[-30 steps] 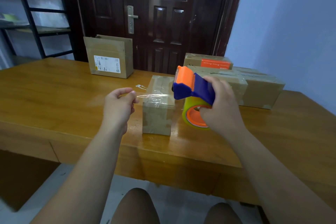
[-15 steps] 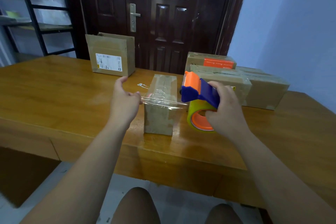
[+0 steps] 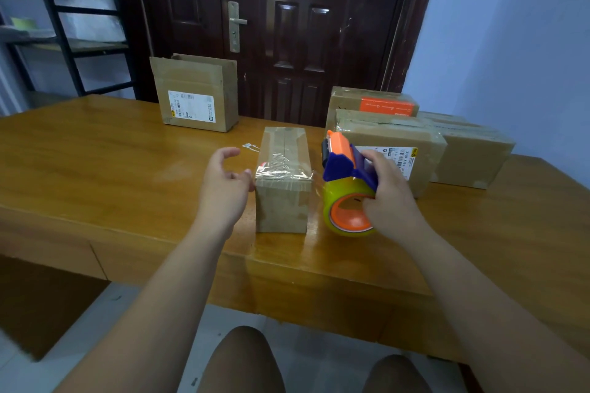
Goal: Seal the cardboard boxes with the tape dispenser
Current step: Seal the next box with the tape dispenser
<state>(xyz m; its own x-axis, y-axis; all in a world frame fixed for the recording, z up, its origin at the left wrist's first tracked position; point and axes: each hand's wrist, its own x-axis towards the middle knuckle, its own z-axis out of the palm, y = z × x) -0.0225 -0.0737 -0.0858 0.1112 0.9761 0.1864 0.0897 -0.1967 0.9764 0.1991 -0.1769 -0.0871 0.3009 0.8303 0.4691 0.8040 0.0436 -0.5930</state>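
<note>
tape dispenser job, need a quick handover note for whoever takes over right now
Left hand open, thumb tip at the small box's upper left edge.
Right hand grips the tape dispenser just right of that box.
Done: a clear tape strip lies across the box top's near end.
Left: the strip looks not yet cut from the dispenser; cut it, press the ends down, then check the other boxes.

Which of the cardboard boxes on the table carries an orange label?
The rearmost box on the right, nearest the door. Its top bears an orange label; the box in front of it has a white label.
</note>
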